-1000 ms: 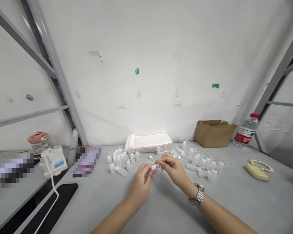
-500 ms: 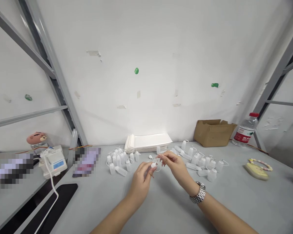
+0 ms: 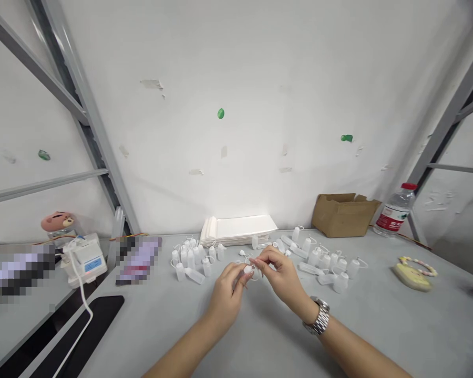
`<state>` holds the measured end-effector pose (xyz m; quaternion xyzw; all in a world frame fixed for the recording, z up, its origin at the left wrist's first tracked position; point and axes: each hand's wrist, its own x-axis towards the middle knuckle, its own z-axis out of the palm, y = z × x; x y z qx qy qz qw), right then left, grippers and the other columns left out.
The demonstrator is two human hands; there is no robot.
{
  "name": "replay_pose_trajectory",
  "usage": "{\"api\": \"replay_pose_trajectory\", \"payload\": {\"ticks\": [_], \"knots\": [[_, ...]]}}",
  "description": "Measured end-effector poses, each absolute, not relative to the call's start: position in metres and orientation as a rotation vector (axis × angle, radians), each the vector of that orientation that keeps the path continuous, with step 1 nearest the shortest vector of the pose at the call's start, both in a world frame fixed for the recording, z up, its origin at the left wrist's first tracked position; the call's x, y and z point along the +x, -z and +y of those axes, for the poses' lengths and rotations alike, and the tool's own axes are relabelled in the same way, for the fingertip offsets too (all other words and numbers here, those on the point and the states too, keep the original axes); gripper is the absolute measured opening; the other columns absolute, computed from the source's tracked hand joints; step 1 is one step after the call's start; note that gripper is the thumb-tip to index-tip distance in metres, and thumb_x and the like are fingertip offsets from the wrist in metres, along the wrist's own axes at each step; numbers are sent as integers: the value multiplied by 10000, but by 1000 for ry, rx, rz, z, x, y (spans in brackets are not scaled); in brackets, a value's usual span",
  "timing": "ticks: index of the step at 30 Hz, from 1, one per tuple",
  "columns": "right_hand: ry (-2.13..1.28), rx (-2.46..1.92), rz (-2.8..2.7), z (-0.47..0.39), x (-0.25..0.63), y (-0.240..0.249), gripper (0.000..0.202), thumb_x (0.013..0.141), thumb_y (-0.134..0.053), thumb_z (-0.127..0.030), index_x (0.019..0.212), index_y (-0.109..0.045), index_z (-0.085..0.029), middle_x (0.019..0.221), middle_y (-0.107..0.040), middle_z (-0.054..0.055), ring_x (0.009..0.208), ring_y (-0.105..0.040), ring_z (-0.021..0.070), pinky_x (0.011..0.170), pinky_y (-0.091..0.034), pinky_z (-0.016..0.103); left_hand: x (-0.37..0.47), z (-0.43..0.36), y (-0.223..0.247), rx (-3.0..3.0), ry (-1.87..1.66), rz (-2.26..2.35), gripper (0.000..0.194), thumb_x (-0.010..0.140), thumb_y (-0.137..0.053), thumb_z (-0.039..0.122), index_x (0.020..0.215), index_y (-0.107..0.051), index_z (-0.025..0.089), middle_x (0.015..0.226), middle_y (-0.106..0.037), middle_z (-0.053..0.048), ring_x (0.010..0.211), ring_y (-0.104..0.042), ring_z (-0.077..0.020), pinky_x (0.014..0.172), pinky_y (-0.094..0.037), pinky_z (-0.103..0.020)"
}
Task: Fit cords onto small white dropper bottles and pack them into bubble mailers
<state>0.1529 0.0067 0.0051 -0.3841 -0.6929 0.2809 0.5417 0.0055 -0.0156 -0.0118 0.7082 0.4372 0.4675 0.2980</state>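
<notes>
A small white plastic squeeze bottle (image 3: 248, 270) is gripped in my left hand (image 3: 224, 294), which hides most of its body. From the right, my right hand (image 3: 280, 274) pinches at the bottle's top, where its small cap and thin looped strap seem to be; the fingertips cover the cap itself. Just beyond my hands, a loose white cap (image 3: 242, 253) lies on the grey table (image 3: 256, 341). Several similar bottles stand in a cluster (image 3: 191, 256) to the left, with one clear bottle (image 3: 195, 276) on its side. More bottles (image 3: 319, 257), upright and lying, spread to the right.
A stack of white sheets or trays (image 3: 240, 229) rests against the wall. Further right are an open cardboard box (image 3: 342, 218), a red-capped water bottle (image 3: 396, 212) and a yellow item with a beaded strap (image 3: 412, 276). A white device with a cable (image 3: 84, 260) sits left.
My right hand has moved slightly left and closed in on the top of the bottle. My left hand keeps hold of the bottle in nearly the same place.
</notes>
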Motion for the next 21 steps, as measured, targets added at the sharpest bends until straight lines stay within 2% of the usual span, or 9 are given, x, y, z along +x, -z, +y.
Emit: {"api": "replay_pose_trajectory", "payload": {"ticks": [7,11,15,17,21], "knots": [[-705,-937,-1626,9,153,-1,251,756,-597,-359,564,-595,-197,595,-475,-3,587,-447,138,569,-347,280,5,-13,15,1893,-1225,1165,245,854,-403,338,882,-607,204,738,-508,-18,674,-506,-148,645,-409,-261],[-1063,-929,-1468,11,153,-6,275,712,-629,-410,555,-608,-185,569,-474,-15,541,-430,118,557,-346,273,7,-15,8,1847,-1234,1176,253,850,-409,348,905,-608,201,772,-527,-26,677,-517,-147,636,-411,-260],[-1416,-843,-1211,16,155,-5,281,704,-626,-448,694,-672,-171,605,-494,-7,556,-411,100,568,-347,261,6,-14,5,1785,-1267,1187,266,843,-422,364,950,-607,205,807,-546,-25,697,-528,-146,630,-409,-252],[-1451,-828,-1149,18,157,-3,297,703,-629,-446,767,-688,-162,657,-508,7,577,-414,95,578,-352,255,5,-12,6,1784,-1276,1203,267,843,-425,364,950,-612,207,792,-544,-19,699,-527,-144,648,-406,-256],[-1396,-859,-1184,18,156,-2,275,700,-640,-419,772,-689,-159,657,-523,5,567,-409,86,575,-353,247,3,-11,6,1786,-1274,1225,279,840,-424,371,966,-615,212,786,-548,-17,703,-533,-148,665,-410,-266]]}}
